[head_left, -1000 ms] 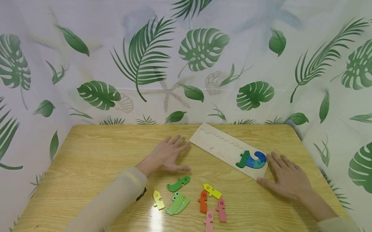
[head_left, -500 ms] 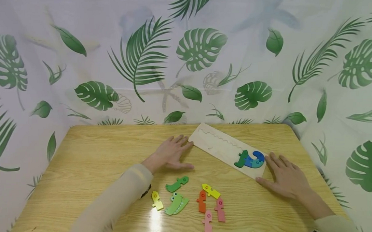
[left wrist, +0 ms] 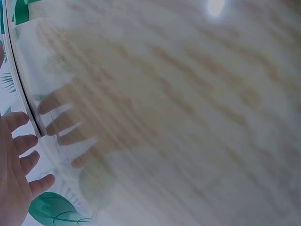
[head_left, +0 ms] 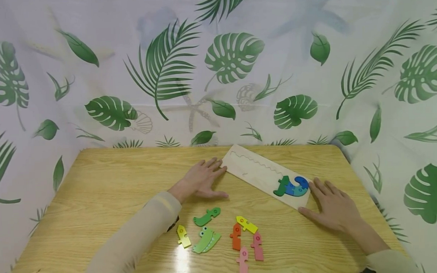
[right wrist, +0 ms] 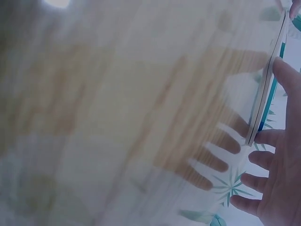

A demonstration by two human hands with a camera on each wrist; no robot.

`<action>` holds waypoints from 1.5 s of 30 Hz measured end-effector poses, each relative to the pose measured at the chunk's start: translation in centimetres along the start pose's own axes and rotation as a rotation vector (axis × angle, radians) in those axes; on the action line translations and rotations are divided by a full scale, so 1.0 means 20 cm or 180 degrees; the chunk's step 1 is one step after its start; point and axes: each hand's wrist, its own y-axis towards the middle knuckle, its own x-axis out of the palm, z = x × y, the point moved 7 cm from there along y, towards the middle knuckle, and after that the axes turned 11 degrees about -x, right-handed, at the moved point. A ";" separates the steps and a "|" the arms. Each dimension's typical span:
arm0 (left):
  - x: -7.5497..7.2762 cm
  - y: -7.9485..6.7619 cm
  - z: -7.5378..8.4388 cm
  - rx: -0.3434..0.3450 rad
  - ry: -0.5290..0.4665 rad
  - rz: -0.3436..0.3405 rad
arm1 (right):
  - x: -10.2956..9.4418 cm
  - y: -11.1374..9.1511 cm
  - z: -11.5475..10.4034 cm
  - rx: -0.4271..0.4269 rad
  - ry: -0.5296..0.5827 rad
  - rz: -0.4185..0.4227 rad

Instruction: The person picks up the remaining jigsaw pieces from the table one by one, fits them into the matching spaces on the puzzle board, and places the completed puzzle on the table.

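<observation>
A pale wooden puzzle board [head_left: 257,167] lies slanted at the back right of the table. Its right part holds a dark green piece [head_left: 281,187] and joined blue pieces [head_left: 296,188] forming a curled tail. My left hand [head_left: 202,180], palm down with fingers spread, has its fingertips at the board's left end. At the other end, my right hand [head_left: 333,207] touches the board with thumb and forefinger spread along the short edge. In the right wrist view, the board [right wrist: 267,89] appears edge-on beside the thumb and forefinger; the other fingers of the right hand [right wrist: 282,174] extend below.
Loose puzzle pieces lie nearer me: a green crocodile head [head_left: 206,240], a green leg piece [head_left: 207,217], yellow pieces [head_left: 184,236], an orange piece [head_left: 235,236] and pink pieces [head_left: 243,262]. Behind the wooden table [head_left: 125,172] hangs a leaf-print cloth [head_left: 182,125].
My left hand has moved a little right, its fingertips reaching the board's left end. My right hand stays at the right end. The whole head view has shifted slightly.
</observation>
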 end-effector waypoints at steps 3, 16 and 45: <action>0.01 0.00 0.00 -0.0001 -0.0007 -0.0007 | 0.00 0.01 -0.01 -0.0015 0.0008 -0.0006; 0.00 -0.05 -0.04 -0.0016 -0.0056 -0.0030 | -0.01 0.05 -0.02 -0.0072 0.0012 -0.0033; 0.02 -0.19 -0.09 -0.0031 -0.0088 0.0018 | -0.02 0.16 -0.07 -0.0181 -0.0024 0.0001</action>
